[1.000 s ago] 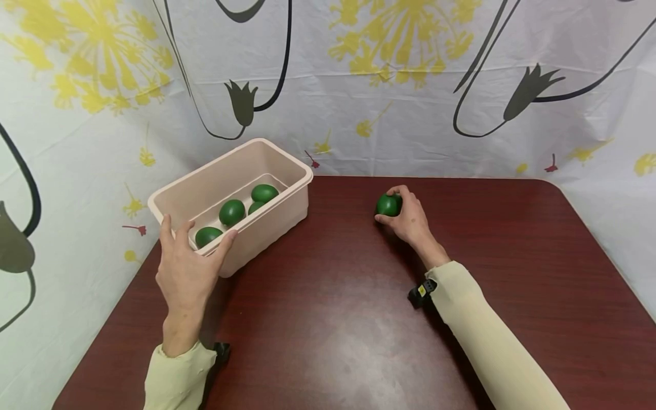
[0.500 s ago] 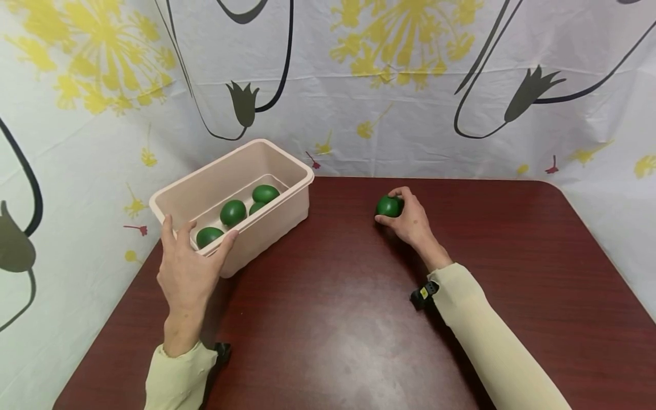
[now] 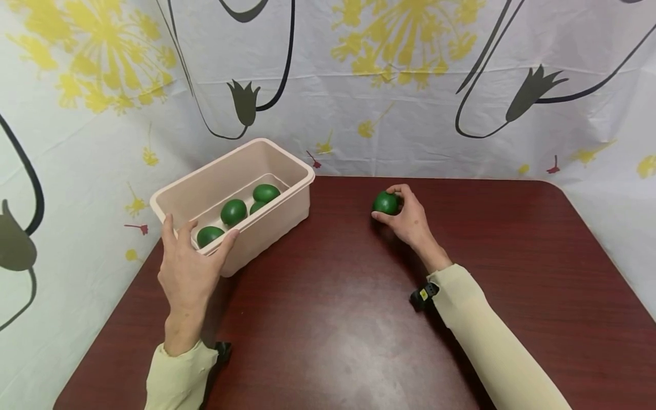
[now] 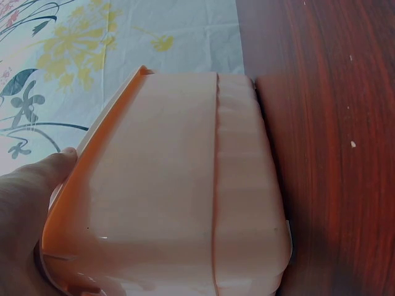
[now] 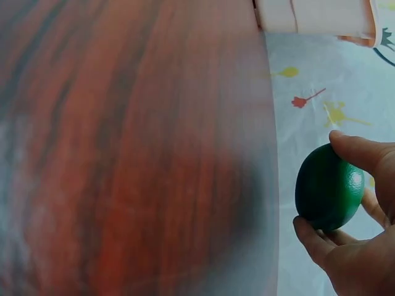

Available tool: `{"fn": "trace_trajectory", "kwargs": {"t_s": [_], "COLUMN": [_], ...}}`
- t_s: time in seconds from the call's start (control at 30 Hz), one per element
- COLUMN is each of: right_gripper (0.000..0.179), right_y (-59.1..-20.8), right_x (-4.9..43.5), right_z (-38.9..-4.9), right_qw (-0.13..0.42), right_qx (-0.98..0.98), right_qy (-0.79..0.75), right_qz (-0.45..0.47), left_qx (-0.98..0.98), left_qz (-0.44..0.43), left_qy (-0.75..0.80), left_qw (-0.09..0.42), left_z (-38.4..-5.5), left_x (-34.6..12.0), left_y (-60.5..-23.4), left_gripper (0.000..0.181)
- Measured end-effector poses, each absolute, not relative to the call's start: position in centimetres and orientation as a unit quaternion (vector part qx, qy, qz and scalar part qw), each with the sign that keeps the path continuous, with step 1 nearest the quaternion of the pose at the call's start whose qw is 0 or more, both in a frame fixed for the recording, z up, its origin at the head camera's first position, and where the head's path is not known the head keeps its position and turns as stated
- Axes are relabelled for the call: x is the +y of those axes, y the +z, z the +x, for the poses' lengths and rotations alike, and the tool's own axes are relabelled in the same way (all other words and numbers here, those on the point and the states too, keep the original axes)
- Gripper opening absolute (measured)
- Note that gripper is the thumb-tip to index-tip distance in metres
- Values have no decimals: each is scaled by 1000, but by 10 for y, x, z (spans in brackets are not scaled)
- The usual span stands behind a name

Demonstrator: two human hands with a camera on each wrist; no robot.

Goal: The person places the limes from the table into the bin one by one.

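Observation:
In the head view my right hand [image 3: 410,219] pinches a smooth green egg-shaped object [image 3: 385,203] between thumb and fingers, near the table's far edge. The right wrist view shows this glossy green object [image 5: 329,187] end to end between my thumb and fingertips. My left hand [image 3: 189,273] grips the near corner of a pale pink plastic bin [image 3: 271,228], thumb and fingers spread over its rim. Several more green egg-shaped objects [image 3: 233,212] lie inside, one partly hidden by the bin's wall. The left wrist view shows the bin's side [image 4: 154,172] with my thumb at its rim.
A dark red wood-grain table [image 3: 318,319] carries the bin at its far left. Behind it hangs a white cloth [image 3: 410,125] with yellow and grey flower prints. Small black cameras [image 3: 424,295] sit at both wrists, by the pale sleeves.
My right hand has shifted slightly left and toward the far edge with the green egg-shaped object. My left hand and the bin stay in place.

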State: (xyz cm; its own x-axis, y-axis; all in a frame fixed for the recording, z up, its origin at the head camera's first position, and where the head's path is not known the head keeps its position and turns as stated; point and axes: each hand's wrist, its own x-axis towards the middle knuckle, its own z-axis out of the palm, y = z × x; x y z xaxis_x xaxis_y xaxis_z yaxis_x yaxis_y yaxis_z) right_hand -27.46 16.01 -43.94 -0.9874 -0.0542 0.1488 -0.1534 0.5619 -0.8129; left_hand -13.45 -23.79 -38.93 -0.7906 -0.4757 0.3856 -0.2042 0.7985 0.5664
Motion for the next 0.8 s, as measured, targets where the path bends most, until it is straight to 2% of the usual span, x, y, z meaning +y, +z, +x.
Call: {"fn": "trace_trajectory", "kwargs": {"t_s": [0.8], "right_gripper": [66], "right_y": [-423], "right_x": [141], "right_z": [-264], "right_qw": [76], "right_qx": [-854], "right_qy": [509], "right_qz": [75], "left_qx": [-910], "left_qz": [184], "left_qy": [-262], "left_qw": [265], "left_z": [-136], "left_x": [-238], "left_y": [-389], "left_gripper": [89]}}
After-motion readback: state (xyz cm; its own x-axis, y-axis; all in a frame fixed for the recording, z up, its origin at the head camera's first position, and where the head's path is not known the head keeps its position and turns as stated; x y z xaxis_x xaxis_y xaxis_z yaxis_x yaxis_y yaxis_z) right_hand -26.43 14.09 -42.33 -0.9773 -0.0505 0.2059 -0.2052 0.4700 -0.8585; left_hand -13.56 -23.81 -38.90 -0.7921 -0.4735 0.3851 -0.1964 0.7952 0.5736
